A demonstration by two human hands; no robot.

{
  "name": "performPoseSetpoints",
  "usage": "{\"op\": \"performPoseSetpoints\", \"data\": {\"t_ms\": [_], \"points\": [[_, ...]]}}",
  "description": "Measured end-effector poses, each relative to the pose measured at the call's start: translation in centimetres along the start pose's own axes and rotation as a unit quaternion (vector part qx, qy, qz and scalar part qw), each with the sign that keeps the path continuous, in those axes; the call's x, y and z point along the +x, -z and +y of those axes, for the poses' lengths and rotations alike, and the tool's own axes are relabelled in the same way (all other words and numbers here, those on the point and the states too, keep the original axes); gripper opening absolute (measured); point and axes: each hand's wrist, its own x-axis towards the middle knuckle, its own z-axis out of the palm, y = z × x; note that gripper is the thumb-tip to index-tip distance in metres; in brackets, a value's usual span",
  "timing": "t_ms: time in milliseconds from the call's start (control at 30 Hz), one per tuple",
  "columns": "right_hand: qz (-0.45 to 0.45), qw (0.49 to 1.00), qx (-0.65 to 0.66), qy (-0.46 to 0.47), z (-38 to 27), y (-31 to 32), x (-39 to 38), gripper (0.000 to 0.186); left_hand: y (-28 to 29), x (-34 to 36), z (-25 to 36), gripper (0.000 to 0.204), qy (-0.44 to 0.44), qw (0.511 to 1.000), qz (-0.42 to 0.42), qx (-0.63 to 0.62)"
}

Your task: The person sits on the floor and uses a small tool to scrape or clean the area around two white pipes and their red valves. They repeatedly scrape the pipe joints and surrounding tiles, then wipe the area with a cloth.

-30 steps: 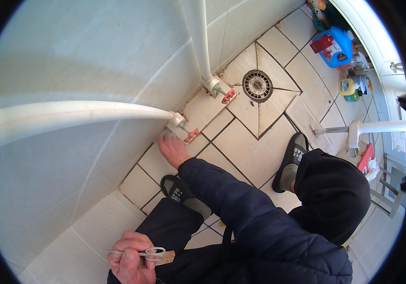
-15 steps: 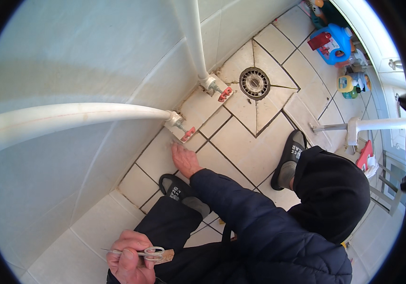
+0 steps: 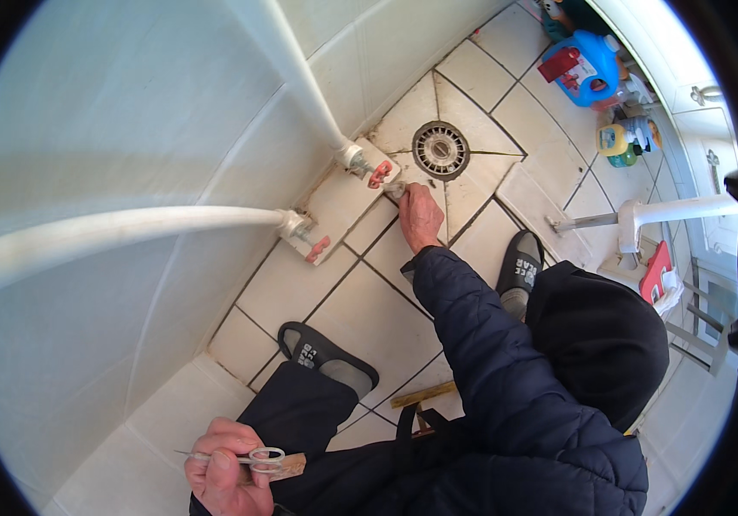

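Note:
My left hand (image 3: 224,469) is closed around small metal scissors (image 3: 266,461) near the bottom edge. Their loop handles stick out on one side of the fist and a thin tip on the other. Beside the loops shows a flat tan piece (image 3: 293,466), of a kind I cannot make out. My right hand (image 3: 420,215) reaches down to the floor with its fingers pinched on a small pale wad (image 3: 395,189), partly hidden by the fingertips. That wad is close to the far red valve handle (image 3: 380,175) and left of the round floor drain (image 3: 441,150).
Two white pipes (image 3: 307,95) come down along the tiled wall, and the nearer one has another red valve handle (image 3: 317,249). My slippered feet (image 3: 321,353) stand on the tiles. Bottles, including a blue jug (image 3: 588,69), line the right. A white post (image 3: 678,215) stands there too.
My right hand has moved away and to the right, from beside the near valve to beside the far valve and drain. My left hand keeps the scissors. The view has shifted slightly.

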Motion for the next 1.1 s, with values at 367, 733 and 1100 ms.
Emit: {"op": "performPoseSetpoints", "data": {"t_ms": [367, 733, 1100], "points": [[-0.174, 0.957, 0.194, -0.126, -4.2, -3.8, -5.4, 0.014, -1.3, 0.8, -0.1, 0.026, 0.012, 1.0, -0.004, 0.006], [-0.068, 0.958, 0.212, -0.183, -0.8, 0.1, 0.4, 0.029, -1.7, 1.1, 0.0, 0.026, 0.006, 1.0, -0.007, 0.005], [-0.134, 0.971, -0.052, 0.193, 0.3, -2.0, -2.0, 0.012, -2.3, 1.4, 0.0, 0.026, 0.023, 1.0, 0.016, 0.014]]}}
